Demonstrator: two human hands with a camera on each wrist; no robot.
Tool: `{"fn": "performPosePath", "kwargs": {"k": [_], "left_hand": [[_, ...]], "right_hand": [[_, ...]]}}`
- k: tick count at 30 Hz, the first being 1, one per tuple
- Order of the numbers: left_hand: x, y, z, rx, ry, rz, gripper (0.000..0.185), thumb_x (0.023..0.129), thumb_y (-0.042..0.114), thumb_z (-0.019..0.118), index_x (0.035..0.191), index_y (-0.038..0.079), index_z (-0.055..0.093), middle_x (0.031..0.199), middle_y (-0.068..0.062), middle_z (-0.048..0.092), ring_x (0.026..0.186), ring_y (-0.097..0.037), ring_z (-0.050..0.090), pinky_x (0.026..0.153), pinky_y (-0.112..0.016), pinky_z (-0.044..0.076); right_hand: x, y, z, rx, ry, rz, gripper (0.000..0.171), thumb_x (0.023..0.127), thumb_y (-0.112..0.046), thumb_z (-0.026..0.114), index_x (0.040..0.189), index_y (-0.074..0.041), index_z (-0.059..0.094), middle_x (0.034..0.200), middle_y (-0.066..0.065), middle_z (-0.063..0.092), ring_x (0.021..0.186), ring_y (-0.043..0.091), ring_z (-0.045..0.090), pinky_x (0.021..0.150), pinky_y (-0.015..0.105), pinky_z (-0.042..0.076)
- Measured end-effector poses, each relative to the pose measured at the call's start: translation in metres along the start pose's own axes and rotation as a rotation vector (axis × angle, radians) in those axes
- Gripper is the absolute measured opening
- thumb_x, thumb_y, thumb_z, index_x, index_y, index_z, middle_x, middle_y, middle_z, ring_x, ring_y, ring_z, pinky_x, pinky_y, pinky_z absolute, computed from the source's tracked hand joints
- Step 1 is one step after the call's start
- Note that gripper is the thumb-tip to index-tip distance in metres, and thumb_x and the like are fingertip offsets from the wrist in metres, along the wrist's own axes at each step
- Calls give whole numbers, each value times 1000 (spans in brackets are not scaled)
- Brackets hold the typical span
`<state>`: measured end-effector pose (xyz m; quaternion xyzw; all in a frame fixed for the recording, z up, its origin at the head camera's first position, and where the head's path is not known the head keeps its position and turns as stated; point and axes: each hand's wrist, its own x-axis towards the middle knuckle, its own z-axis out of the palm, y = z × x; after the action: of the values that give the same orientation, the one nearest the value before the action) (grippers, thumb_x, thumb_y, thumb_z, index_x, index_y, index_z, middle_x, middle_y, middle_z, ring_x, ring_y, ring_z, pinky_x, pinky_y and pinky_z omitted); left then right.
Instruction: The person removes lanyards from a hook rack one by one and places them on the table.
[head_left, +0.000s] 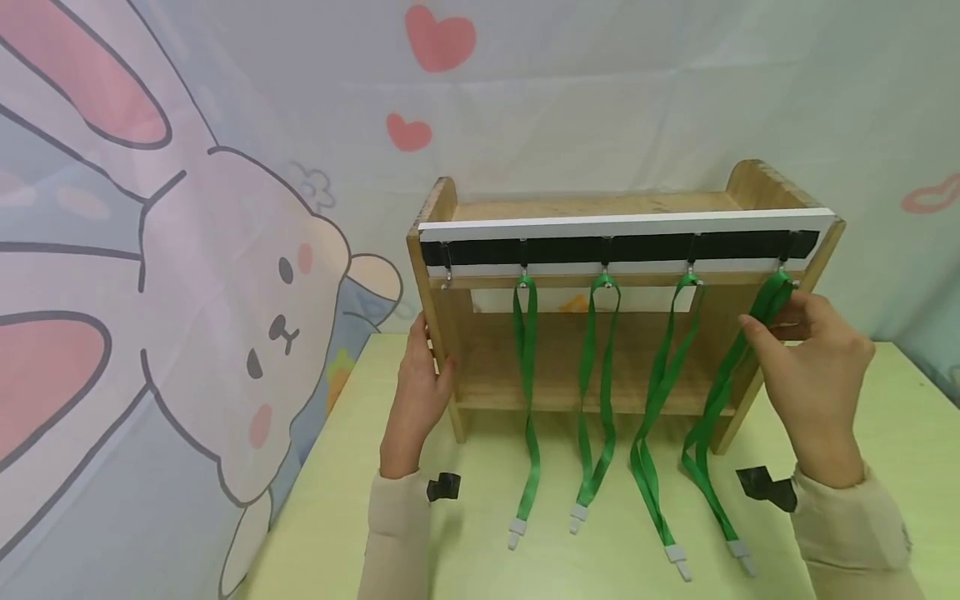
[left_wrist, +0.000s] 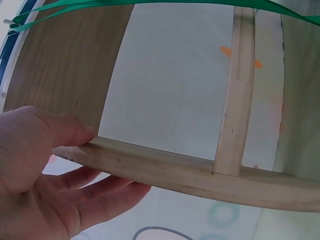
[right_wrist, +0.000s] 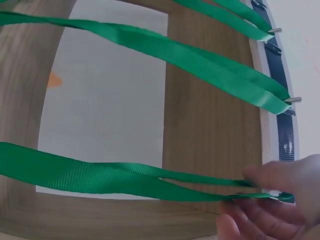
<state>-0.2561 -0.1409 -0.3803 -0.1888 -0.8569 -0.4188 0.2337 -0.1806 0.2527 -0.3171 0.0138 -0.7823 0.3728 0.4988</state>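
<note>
pale green table (head_left: 885, 400), bunny backdrop (head_left: 247, 317) (hearts too)

We count four green lanyards (head_left: 592, 392) hanging off one wooden shelf (head_left: 600, 204). We see five hooks (head_left: 447, 279) on its one black strip (head_left: 615, 247), two hands (head_left: 420, 383), and two black clips (head_left: 444, 487) on the table.
</note>
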Motion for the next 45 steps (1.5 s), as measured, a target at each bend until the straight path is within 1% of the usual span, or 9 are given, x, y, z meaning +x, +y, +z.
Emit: {"fn": "performPosePath", "kwargs": {"k": [7,11,14,17,22,25,31,38,45], "left_hand": [[-5,0,4,1,-22,-6,70,98,-5,57,155,-4,18,146,-28,38,131,-45,47,95,-56,51],[-4,0,5,10,-23,2,70,97,-5,58,155,-4,18,146,-28,39,129,-44,49,93,-56,52],[-2,-2,5,21,-17,12,70,97,-4,58,155,-4,18,146,-28,38,128,-44,50,93,-55,53],[0,-2,5,29,-14,18,70,97,-4,58,154,-4,18,146,-28,38,128,-44,50,94,-55,52],[2,-3,4,33,-16,33,69,98,-4,57,154,-6,17,145,-29,38,129,-45,49,95,-56,52],[3,-2,4,28,-20,38,69,98,-4,55,154,-6,16,145,-29,37,130,-45,48,96,-57,51],[5,-1,1,19,-32,23,69,99,-4,55,155,-5,15,147,-29,36,131,-45,47,97,-58,49],[3,-1,-1,18,-38,-13,70,100,-3,55,156,-4,14,150,-28,34,132,-44,46,98,-58,49],[1,-3,2,15,-41,10,70,100,-4,53,156,-5,12,152,-28,31,135,-44,43,99,-57,48]], "right_hand": [[-4,4,-3,5,35,30,21,86,6,73,106,11,71,84,-22,60,71,-22,51,66,1,40],[-3,5,-6,65,49,57,21,89,7,68,109,10,71,88,-8,69,74,-17,58,68,2,43],[-2,6,-7,142,34,97,20,92,7,64,111,9,71,87,-11,69,74,-12,62,70,5,47],[-4,8,-9,319,-24,171,20,96,7,59,113,9,70,83,-11,67,71,-1,67,69,11,53],[-6,12,-13,742,-62,304,18,97,10,56,112,13,65,84,12,69,71,16,70,66,24,59],[-5,11,-15,850,-51,320,16,97,8,57,109,19,60,86,16,68,72,21,69,66,28,60],[-4,11,-20,867,-65,342,18,96,7,59,108,21,58,84,17,68,71,22,71,64,29,60],[-15,21,-27,841,-190,411,16,98,1,61,109,13,59,88,12,71,73,19,73,65,29,59],[-28,39,-36,834,-288,469,12,100,0,57,111,3,61,89,8,73,76,16,73,62,27,60]]}}
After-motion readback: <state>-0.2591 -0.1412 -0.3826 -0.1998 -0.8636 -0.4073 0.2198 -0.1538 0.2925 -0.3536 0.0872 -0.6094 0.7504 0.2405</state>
